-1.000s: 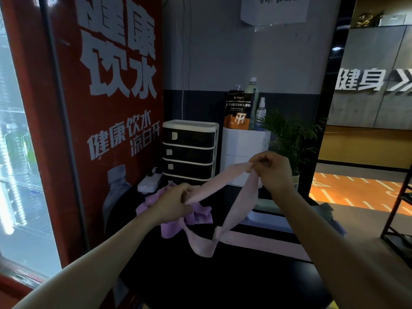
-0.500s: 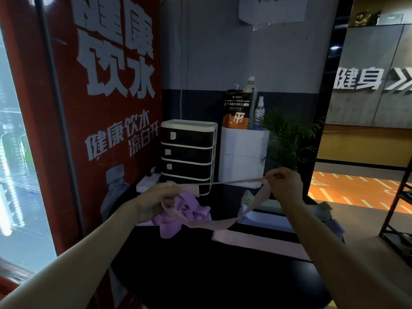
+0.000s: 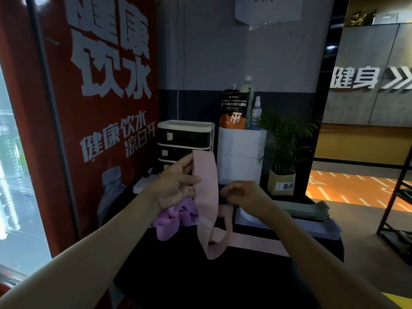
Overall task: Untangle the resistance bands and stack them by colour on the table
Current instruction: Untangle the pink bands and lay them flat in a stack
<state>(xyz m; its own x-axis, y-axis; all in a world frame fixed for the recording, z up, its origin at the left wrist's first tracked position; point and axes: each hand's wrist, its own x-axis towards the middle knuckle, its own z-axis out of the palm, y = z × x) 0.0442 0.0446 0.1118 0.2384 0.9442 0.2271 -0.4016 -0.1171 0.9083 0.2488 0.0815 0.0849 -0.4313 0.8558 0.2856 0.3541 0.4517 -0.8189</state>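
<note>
Nearest to us, two bare forearms reach in from the bottom corners over a dark bench (image 3: 200, 284).

We note the left hand (image 3: 178, 186) raised palm toward us, fingers (image 3: 189, 179) spread and only lightly bent, the wide pink band (image 3: 206, 192) draped over them near the fingertips. The band hangs straight down from that hand as a flat strip, then loops at the bottom just above the bench and climbs back toward the right hand (image 3: 245, 197).

The right hand sits lower and to the right, fingers curled inward on the narrower run of the pink band; the pinch itself is hidden behind the knuckles, so we cannot tell exactly how it is held.

Just behind the left wrist, a crumpled heap of purple bands (image 3: 171, 219) lies on the bench. Another pink band (image 3: 256, 244) lies flat on the bench beyond the hanging loop. Behind the right forearm, grey-green bands (image 3: 310, 210) lie flat on top of bluish ones (image 3: 327, 228).

Farther back we see a small drawer unit (image 3: 185, 139) with dark fronts, and beside it a white box (image 3: 242, 155) carrying an orange-and-black pouch (image 3: 234, 110), a bottle (image 3: 248, 97) and a spray bottle (image 3: 256, 110). A potted plant (image 3: 287, 143) stands to the right of the box. A red panel (image 3: 100, 97) with large white lettering fills the left side.
</note>
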